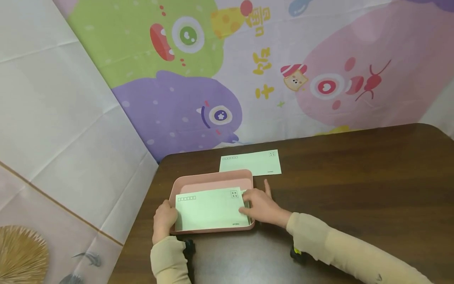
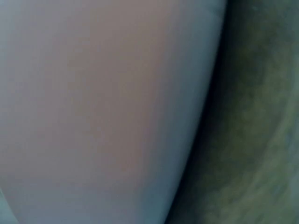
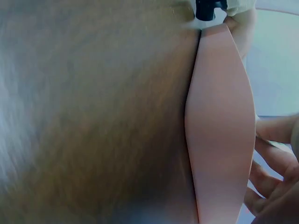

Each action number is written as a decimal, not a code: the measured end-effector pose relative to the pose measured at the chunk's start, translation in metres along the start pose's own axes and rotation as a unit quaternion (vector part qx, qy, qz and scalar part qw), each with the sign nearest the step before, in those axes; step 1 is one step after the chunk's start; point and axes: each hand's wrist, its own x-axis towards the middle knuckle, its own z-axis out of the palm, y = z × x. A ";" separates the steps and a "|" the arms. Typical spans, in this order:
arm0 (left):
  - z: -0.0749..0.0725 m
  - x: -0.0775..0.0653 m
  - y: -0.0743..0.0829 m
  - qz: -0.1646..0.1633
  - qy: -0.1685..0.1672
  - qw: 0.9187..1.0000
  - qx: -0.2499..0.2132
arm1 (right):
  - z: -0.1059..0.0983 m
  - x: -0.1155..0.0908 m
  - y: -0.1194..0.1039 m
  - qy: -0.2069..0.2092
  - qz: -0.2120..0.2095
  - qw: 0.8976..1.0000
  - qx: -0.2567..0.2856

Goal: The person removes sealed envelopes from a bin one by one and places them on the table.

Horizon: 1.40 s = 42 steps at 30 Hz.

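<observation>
A shallow pink tray (image 1: 209, 177) stands on the table, with a pale envelope (image 1: 209, 213) lying in it, face up. At the tray's left side my left hand (image 1: 165, 217) grips the wall, close to the envelope's left edge. My right hand (image 1: 264, 206) reaches over the right wall and pinches the envelope's right edge, thumb on top; the little finger sticks out. Beneath that edge another pale paper edge peeks out. In the right wrist view, the right fingers (image 3: 275, 161) bend inside the tray wall (image 3: 219, 116). The left wrist view shows only blurred pink tray wall (image 2: 93, 112).
A second envelope (image 1: 248, 162) lies on the table behind the tray, partly hidden by its rim. The dark wooden table (image 1: 354, 189) extends to the right. A cartoon-printed cloth (image 1: 262, 79) hangs behind it, and a pale wall covering (image 1: 71, 118) is at left.
</observation>
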 end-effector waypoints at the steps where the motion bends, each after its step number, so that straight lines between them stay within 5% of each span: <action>1: 0.000 0.000 0.000 0.001 0.000 1.000 0.001 | 0.000 0.000 -0.001 0.011 0.001 1.000 0.007; 10: 0.002 -0.001 0.002 -0.011 0.012 1.000 -0.003 | -0.004 0.002 0.003 0.051 0.035 0.991 0.122; 21: 0.002 0.003 0.000 0.001 0.008 1.000 0.013 | -0.015 0.002 0.007 0.095 0.094 0.966 0.219; 29: 0.000 0.000 0.002 0.000 0.010 1.000 0.021 | -0.026 0.001 0.026 0.102 0.109 0.957 0.250; 36: 0.000 0.001 0.002 -0.013 0.005 1.000 0.019 | -0.039 -0.003 0.043 0.089 0.138 0.936 0.312; 42: 0.001 0.001 0.002 -0.016 0.003 1.000 0.016 | -0.052 -0.008 0.062 0.127 0.152 0.936 0.292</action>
